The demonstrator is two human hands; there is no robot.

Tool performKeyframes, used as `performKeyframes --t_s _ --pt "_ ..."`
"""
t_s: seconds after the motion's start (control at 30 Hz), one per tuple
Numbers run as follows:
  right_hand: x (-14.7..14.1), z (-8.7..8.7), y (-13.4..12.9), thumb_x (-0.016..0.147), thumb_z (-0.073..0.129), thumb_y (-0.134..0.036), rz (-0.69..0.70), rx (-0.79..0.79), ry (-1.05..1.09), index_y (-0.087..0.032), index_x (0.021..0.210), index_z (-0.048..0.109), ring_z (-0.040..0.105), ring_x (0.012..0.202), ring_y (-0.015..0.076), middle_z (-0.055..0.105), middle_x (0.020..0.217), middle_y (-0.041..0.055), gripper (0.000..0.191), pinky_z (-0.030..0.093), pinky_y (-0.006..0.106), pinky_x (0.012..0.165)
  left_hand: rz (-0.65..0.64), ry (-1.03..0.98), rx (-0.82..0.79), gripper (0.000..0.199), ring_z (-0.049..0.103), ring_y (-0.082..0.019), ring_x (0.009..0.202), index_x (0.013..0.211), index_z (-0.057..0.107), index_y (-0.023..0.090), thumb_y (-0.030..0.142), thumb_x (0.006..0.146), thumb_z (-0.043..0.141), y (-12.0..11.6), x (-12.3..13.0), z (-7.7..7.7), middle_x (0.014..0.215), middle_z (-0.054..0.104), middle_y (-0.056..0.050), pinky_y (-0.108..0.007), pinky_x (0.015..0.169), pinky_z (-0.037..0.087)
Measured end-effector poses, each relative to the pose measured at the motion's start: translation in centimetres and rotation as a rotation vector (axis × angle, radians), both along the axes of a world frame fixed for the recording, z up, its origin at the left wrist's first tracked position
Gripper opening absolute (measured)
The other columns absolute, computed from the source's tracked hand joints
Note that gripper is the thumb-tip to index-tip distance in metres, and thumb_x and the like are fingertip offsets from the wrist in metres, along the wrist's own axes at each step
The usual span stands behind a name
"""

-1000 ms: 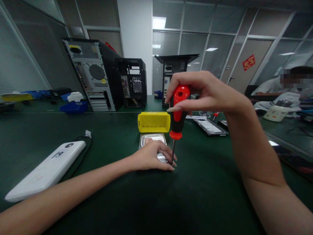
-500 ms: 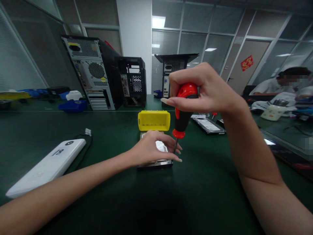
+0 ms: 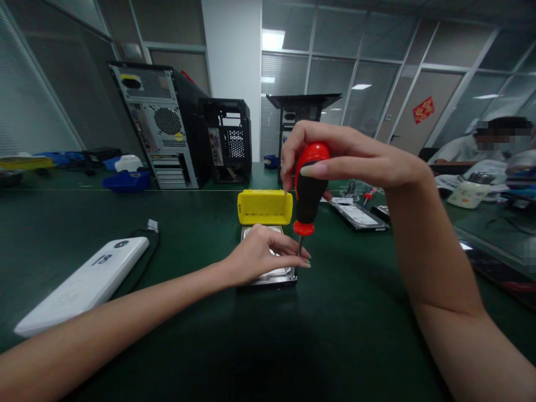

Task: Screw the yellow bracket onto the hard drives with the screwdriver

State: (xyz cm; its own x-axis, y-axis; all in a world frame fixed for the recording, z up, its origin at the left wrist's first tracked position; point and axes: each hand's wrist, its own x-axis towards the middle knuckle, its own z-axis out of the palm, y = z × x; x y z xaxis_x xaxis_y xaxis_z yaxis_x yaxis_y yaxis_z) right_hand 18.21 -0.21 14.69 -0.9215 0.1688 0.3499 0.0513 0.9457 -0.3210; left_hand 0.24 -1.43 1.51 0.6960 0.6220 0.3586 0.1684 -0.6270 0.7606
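A hard drive (image 3: pixel 274 277) lies on the dark green table in front of a yellow bin (image 3: pixel 265 207). My left hand (image 3: pixel 268 254) rests over the drive, with thumb and fingertips pinched round the metal shaft of a red and black screwdriver (image 3: pixel 309 195) at the drive's right edge. Above, my right hand (image 3: pixel 330 162) grips the handle from the top, and the screwdriver stands nearly upright. The tip is hidden behind my left fingers.
A white power bank (image 3: pixel 84 285) with a cable lies at the left. Computer cases (image 3: pixel 167 123) stand at the back. Another drive (image 3: pixel 360 216) lies to the right, and a phone (image 3: pixel 494 268) farther right. A person sits at the far right.
My left thumb and fingers have closed in on the screwdriver shaft. My right hand's fingers have shifted round the handle, and the screwdriver is more upright.
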Motion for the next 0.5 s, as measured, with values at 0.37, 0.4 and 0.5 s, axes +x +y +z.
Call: performKeyframes --t_s 0.37,0.4,0.5 --pt "-0.34 0.09 -0.25 0.086 0.05 -0.019 -0.058 0.132 0.019 -0.009 0.095 0.052 0.053 0.084 0.0098 0.053 0.091 0.003 0.014 0.047 0.022 0.072 -0.03 -0.006 0.012 0.019 0.068 -0.016 0.082 0.085 0.071 0.012 0.028 0.075 0.068 0.03 -0.11 -0.18 0.089 0.073 -0.006 -0.025 0.076 0.053" --pt "-0.29 0.14 -0.3 0.086 0.05 -0.02 -0.077 0.143 0.017 -0.01 0.095 0.053 0.053 0.084 0.0098 0.054 0.091 0.0026 0.013 0.047 0.022 0.073 -0.027 -0.006 0.014 0.019 0.068 -0.016 0.082 0.085 0.071 0.012 0.028 0.075 0.068 0.04 -0.09 -0.21 0.089 0.073 -0.006 -0.024 0.076 0.053" --pt "-0.15 0.22 -0.37 0.085 0.051 -0.027 -0.143 0.162 0.009 -0.016 0.094 0.055 0.054 0.085 0.0104 0.057 0.093 0.0013 0.015 0.047 0.021 0.074 -0.027 -0.009 0.011 0.019 0.068 -0.016 0.082 0.085 0.071 0.012 0.028 0.075 0.068 0.03 -0.03 -0.3 0.089 0.073 -0.006 -0.024 0.076 0.053"
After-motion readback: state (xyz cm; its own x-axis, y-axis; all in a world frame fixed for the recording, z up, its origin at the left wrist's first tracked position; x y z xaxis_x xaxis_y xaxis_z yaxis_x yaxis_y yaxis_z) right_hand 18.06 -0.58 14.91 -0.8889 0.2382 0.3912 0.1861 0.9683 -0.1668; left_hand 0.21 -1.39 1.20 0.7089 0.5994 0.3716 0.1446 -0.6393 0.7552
